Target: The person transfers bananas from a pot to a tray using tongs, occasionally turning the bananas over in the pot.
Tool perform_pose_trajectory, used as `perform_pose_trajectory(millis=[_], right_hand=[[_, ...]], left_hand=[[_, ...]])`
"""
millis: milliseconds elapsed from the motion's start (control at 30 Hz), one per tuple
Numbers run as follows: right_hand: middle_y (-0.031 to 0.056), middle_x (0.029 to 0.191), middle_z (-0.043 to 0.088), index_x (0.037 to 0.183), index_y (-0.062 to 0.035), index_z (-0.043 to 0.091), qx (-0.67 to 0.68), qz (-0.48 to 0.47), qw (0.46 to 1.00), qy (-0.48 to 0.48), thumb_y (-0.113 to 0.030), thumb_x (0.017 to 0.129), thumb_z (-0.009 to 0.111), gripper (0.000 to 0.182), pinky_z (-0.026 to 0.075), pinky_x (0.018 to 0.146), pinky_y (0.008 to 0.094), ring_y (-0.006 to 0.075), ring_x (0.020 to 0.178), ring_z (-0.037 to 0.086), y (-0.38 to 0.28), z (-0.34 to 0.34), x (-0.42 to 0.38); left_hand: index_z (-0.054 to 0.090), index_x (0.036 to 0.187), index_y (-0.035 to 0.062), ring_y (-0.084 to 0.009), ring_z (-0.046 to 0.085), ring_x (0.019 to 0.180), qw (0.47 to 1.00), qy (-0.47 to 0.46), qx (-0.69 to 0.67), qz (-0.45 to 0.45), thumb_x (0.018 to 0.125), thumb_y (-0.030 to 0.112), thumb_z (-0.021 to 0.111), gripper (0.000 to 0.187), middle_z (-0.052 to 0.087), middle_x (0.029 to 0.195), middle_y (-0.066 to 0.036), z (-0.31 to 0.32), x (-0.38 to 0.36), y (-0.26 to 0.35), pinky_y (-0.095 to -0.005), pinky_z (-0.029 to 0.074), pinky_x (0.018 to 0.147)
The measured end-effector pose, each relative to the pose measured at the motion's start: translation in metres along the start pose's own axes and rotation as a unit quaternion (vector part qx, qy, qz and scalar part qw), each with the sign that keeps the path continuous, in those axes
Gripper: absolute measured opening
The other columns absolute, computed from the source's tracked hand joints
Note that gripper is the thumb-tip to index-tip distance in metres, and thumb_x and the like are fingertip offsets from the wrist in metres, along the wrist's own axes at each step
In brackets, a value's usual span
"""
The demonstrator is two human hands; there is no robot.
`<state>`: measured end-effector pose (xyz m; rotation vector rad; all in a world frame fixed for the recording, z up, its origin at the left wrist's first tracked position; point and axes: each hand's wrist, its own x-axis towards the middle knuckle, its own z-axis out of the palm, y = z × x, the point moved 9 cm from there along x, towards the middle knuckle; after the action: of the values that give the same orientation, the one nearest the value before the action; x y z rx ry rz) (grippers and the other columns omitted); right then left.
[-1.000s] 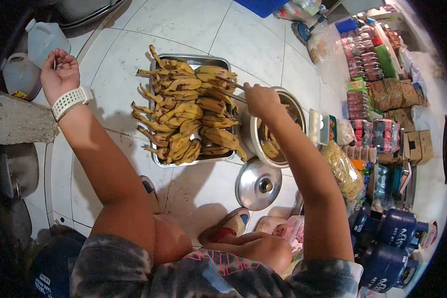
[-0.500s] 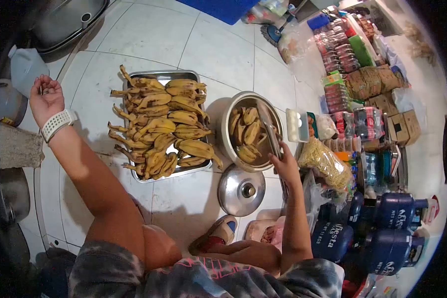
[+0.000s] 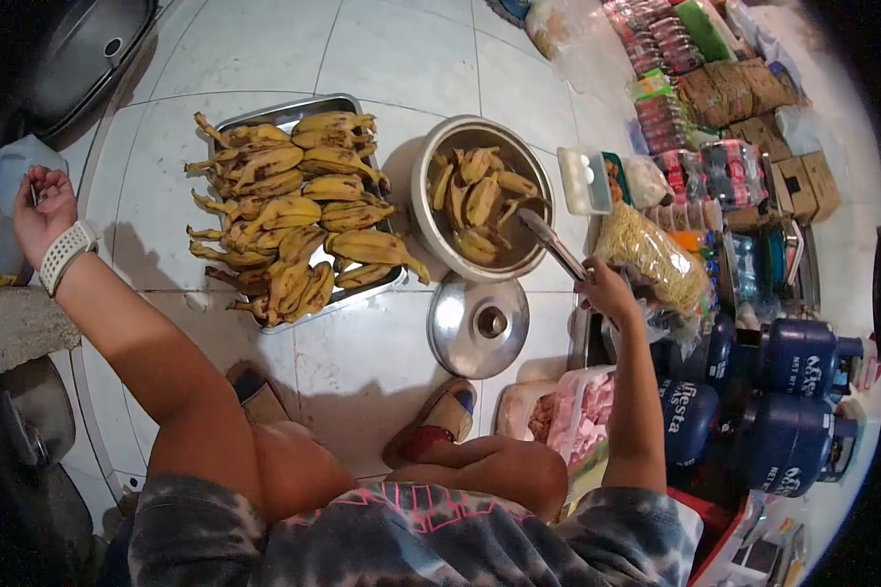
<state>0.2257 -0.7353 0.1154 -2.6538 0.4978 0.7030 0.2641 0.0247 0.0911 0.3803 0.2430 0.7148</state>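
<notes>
Right hand (image 3: 612, 289): clamped on metal tongs (image 3: 555, 245), apparently sparing fingers the pot (image 3: 424, 196); tip contact unclear.
Left hand (image 3: 46, 210): half-open, fingers loosely curled.
Bananas (image 3: 274, 210): on tray (image 3: 338, 101), in adjacent pot.
Lid (image 3: 460, 333): set aside for access.

The tiled floor (image 3: 411, 59) is fairly bright, with soft dark shadows beside the left hand (image 3: 47, 210) and on the tiles between the two hands, nearer the body. Glare shows on the metal lid (image 3: 455, 338) and the clear bag (image 3: 656, 259) beyond the right hand (image 3: 609, 292). Wide-angle distortion bends the outer areas, and the corners fall to black.
</notes>
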Motion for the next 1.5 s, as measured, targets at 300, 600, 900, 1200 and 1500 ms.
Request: perform_pose_trajectory(millis=[300, 600, 900, 1200, 1500], right_hand=[[0.0186, 0.070, 0.053, 0.093, -0.0026, 0.036, -0.247, -0.064, 0.966, 0.028, -0.008, 0.066, 0.041, 0.027, 0.042, 0.052, 0.0366, 0.0288, 0.061, 0.054, 0.003, -0.003, 0.050], [0.0097, 0.090, 0.053, 0.110, -0.0183, 0.037, -0.360, 0.014, 0.932, 0.022, -0.020, 0.072, 0.037, 0.038, 0.041, 0.068, 0.0343, 0.0250, 0.084, 0.051, -0.010, 0.045, 0.088], [0.0107, 0.069, 0.055, 0.092, -0.0098, 0.048, -0.352, 0.004, 0.935, -0.040, -0.008, 0.065, 0.037, 0.029, 0.043, 0.047, 0.0317, 0.0216, 0.054, 0.055, 0.003, 0.029, 0.095], [0.0127, 0.064, 0.053, 0.095, -0.0086, 0.041, -0.226, -0.052, 0.971, -0.063, -0.001, 0.065, 0.037, 0.031, 0.042, 0.040, 0.0309, 0.0196, 0.048, 0.052, -0.021, -0.024, 0.064], [0.0206, 0.077, 0.052, 0.110, -0.0125, 0.030, -0.363, -0.078, 0.925, -0.073, -0.006, 0.063, 0.040, 0.049, 0.039, 0.065, 0.0357, 0.0297, 0.077, 0.051, -0.043, 0.029, 0.081]], left_hand=[[0.043, 0.074, -0.0046, -0.0179, 0.045, 0.063, 1.000, -0.002, 0.001, -0.006, 0.072, 0.000, 0.040, 0.006, 0.046, 0.067, -0.011, 0.005, 0.002, -0.006, -0.0271, 0.035, 0.057], [0.044, 0.075, -0.0048, -0.0177, 0.045, 0.063, 1.000, 0.006, 0.010, -0.028, 0.071, -0.001, 0.043, 0.006, 0.047, 0.068, -0.011, 0.008, 0.001, -0.017, -0.0261, 0.035, 0.057], [0.043, 0.078, -0.0050, -0.0184, 0.046, 0.065, 0.999, 0.003, 0.027, -0.030, 0.070, -0.001, 0.045, 0.009, 0.047, 0.069, -0.011, 0.011, 0.001, -0.013, -0.0270, 0.036, 0.058], [0.044, 0.078, -0.0051, -0.0190, 0.046, 0.066, 0.998, -0.014, 0.010, -0.057, 0.069, -0.002, 0.046, 0.010, 0.048, 0.071, -0.012, 0.013, 0.004, -0.028, -0.0273, 0.037, 0.059], [0.043, 0.080, -0.0027, -0.0175, 0.047, 0.066, 0.999, -0.009, 0.043, -0.030, 0.069, -0.002, 0.047, 0.012, 0.047, 0.071, -0.010, 0.041, -0.017, -0.047, -0.0266, 0.037, 0.057]])
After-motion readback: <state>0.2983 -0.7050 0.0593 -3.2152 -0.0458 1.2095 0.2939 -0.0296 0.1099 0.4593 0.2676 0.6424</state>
